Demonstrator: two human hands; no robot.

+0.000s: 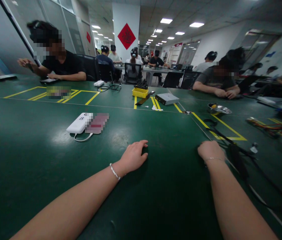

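Note:
My left hand rests on the green tabletop, thumb apart from the slightly bent fingers, holding nothing. To its upper left lies a white power bank marked 15, with a short white cable running toward a blurred, reddish phone-like slab. Farther right, my right hand is closed in a fist on the table. Its fingertips are curled out of sight, so whatever may be inside is hidden. Just right of that fist run black cables.
Yellow tape marks the far side, where a yellow tray, a grey box and a metal bowl stand. Coloured wires lie right. One person sits across at left, another at right.

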